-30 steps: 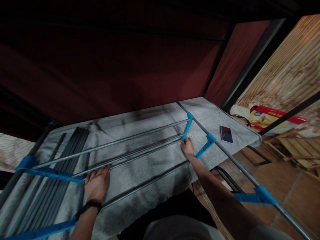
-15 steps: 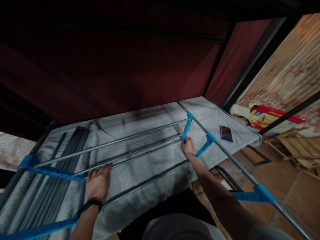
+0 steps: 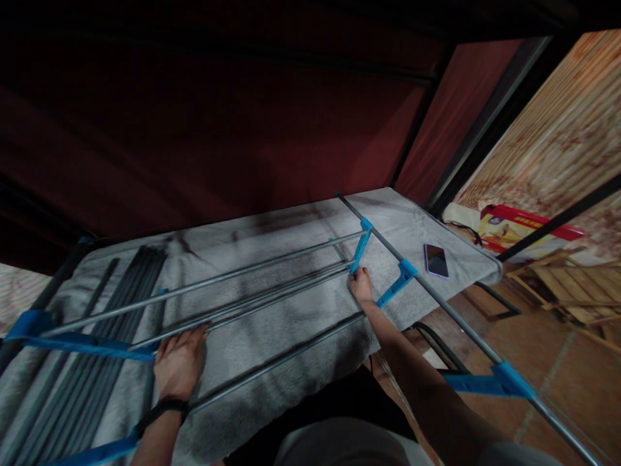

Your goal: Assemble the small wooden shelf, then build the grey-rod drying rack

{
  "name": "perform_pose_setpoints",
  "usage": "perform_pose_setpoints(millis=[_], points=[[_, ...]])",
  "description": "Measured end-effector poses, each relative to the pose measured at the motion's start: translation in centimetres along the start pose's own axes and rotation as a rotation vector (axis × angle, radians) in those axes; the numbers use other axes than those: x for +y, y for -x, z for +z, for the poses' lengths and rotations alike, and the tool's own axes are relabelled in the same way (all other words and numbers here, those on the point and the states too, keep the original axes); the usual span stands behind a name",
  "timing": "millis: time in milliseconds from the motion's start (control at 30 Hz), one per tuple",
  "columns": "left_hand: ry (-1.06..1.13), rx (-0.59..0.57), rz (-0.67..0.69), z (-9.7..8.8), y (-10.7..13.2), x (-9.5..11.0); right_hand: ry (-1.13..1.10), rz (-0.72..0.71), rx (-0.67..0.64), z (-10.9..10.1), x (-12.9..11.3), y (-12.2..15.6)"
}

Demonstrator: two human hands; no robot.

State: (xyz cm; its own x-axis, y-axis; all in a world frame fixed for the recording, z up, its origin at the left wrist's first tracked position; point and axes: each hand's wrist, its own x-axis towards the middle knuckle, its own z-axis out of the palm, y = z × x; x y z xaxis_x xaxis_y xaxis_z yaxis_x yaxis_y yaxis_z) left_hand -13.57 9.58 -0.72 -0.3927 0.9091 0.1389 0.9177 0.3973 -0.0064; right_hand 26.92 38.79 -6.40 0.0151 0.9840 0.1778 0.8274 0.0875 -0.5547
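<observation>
A grey metal tube runs between my hands, close beside another tube behind it. My left hand, with a dark band at the wrist, curls its fingers over the tube near the left blue plastic bracket. Pinched in my right hand is the tube's other end, right at the lower tip of a blue bracket. Whether the end sits inside the bracket is hidden by my fingers. These brackets and tubes form a rack frame, with a long side pole on the right.
Several loose grey tubes lie at the left on the grey cloth-covered surface. A phone rests at the right. Beyond the edge are a red and yellow box and a wooden folding piece. A dark red panel rises behind.
The tube in my hands now lies closer to the tube behind it, and its right end is nearer the bracket tip. The left side of the frame has shifted slightly left in view.
</observation>
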Motion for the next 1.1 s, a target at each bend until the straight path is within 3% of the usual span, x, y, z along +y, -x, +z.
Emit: perform_pose_setpoints(millis=[1100], points=[[-0.013, -0.014, 0.029, -0.09, 0.02, -0.16, -0.041, 0.038, 0.023, -0.53, -0.75, 0.36]])
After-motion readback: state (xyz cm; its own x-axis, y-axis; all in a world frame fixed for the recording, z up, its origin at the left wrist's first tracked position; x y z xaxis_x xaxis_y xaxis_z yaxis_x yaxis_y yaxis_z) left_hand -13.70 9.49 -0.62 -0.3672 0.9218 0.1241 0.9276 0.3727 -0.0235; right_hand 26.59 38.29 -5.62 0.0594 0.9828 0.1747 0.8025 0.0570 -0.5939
